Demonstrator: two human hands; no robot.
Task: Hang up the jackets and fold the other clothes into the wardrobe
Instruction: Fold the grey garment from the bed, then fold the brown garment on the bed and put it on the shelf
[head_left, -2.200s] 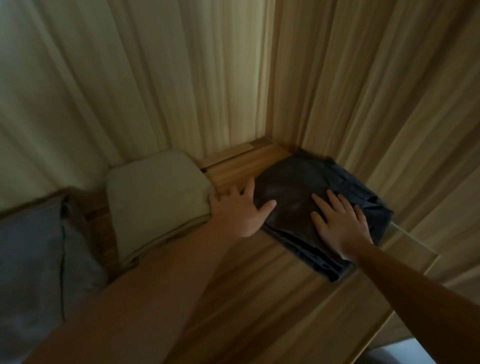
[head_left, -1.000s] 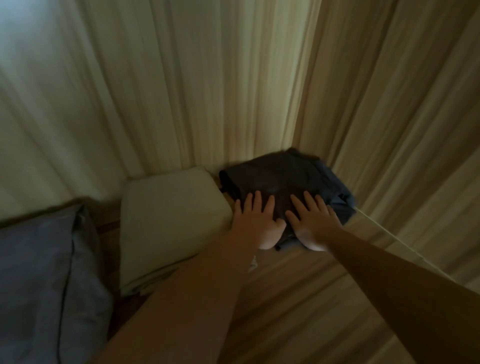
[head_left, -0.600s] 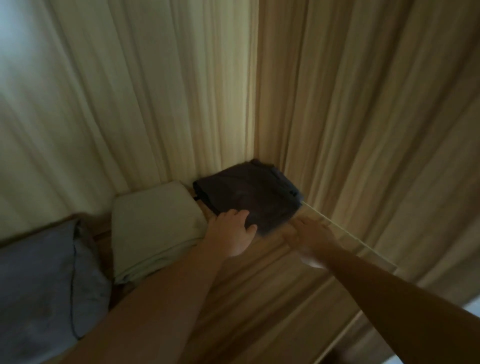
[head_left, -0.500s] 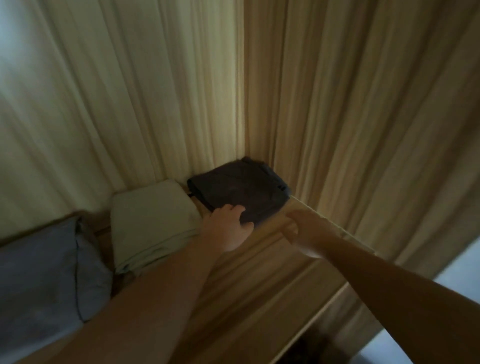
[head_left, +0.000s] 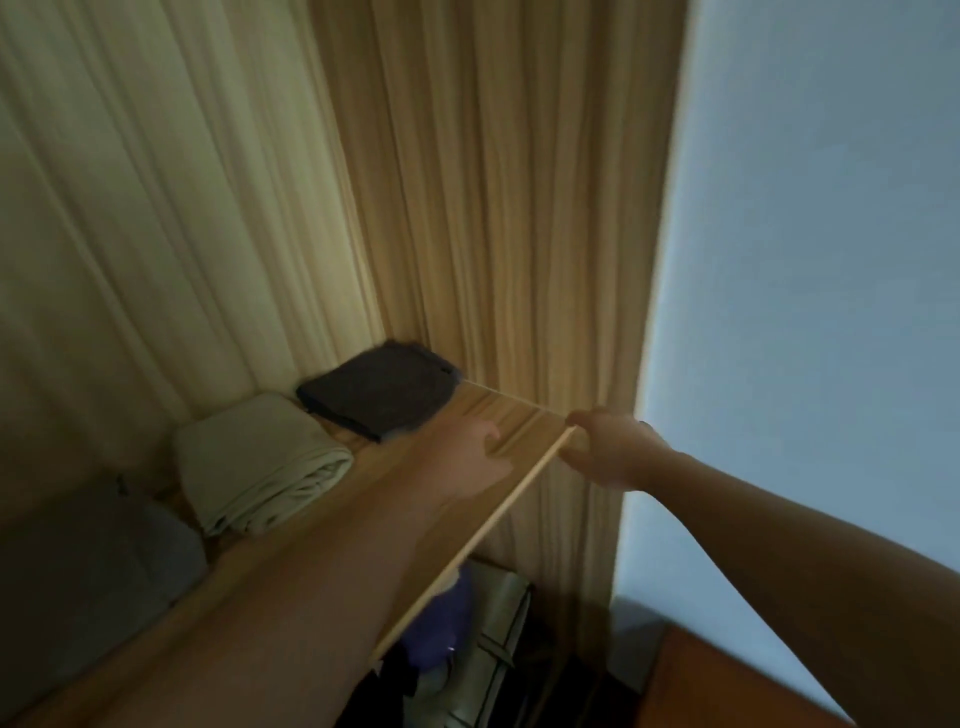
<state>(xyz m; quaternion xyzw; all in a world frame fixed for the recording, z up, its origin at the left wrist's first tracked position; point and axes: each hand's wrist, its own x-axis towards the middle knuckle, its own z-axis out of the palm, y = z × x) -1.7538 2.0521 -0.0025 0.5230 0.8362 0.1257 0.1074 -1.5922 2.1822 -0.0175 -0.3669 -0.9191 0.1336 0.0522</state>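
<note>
Wood-grain wardrobe shelf (head_left: 524, 422), a flat board with a thin pale front edge. A dark folded garment (head_left: 379, 389), a soft flat rectangle, lies in the back right corner, its longer side apparently parallel to the back panel (head_left: 182, 208). Just beside it sits a thicker beige folded garment (head_left: 254, 457), its layered edges facing forward. The left hand (head_left: 467, 457) lies flat on the shelf, released. The right hand (head_left: 608, 447), blurred, is at the shelf's front corner; whether it grasps cannot be told.

Blue wall (head_left: 805, 260) — brown furniture (head_left: 727, 686) (corner only).
</note>
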